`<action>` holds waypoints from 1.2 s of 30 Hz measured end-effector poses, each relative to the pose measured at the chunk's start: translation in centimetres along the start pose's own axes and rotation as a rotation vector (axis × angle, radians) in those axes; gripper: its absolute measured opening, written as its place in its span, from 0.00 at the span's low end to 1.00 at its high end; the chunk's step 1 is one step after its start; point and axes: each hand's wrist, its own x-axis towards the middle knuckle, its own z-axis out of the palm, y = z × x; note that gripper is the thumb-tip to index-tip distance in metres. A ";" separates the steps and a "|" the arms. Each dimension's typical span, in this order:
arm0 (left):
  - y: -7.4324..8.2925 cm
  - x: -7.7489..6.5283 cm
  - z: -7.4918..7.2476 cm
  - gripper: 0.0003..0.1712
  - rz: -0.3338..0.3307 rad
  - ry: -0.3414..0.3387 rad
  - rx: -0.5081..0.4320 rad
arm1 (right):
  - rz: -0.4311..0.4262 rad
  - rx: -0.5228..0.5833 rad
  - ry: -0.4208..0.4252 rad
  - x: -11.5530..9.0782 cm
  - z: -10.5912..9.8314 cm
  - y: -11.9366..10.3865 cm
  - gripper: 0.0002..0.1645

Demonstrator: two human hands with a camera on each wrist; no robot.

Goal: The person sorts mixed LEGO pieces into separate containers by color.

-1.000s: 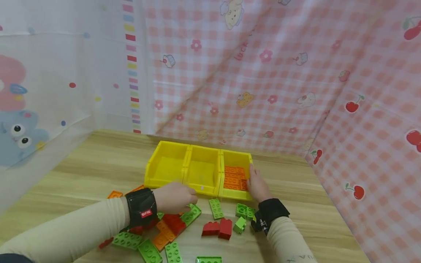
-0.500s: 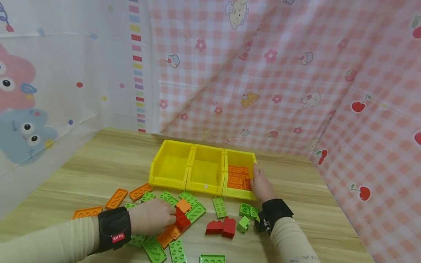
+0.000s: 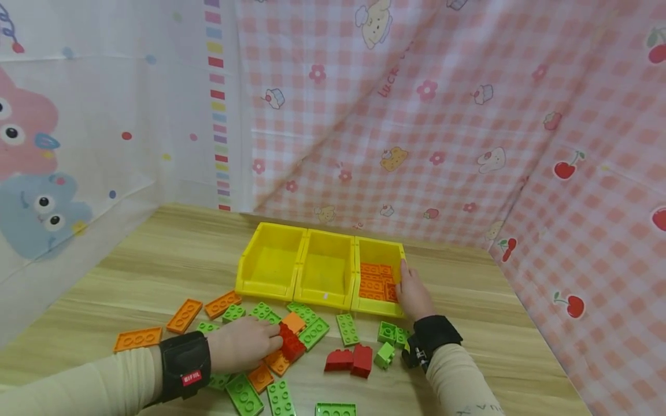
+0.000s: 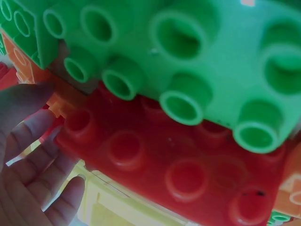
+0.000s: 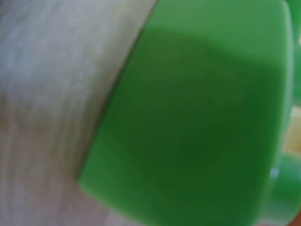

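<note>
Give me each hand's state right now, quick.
Left hand: fingers at the red brick; whether it grips it cannot be told.
Right hand: holding the side of the rightmost yellow bin.

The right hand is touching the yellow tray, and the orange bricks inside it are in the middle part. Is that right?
Almost! The orange bricks inside the yellow tray are not in the middle part. The head view shows them in the part on the right, next to the right hand, which does touch the tray.
</note>
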 end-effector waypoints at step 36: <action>-1.1 11.0 -5.0 0.19 0.113 0.126 -0.022 | -0.043 0.012 0.033 0.0 0.2 0.5 0.36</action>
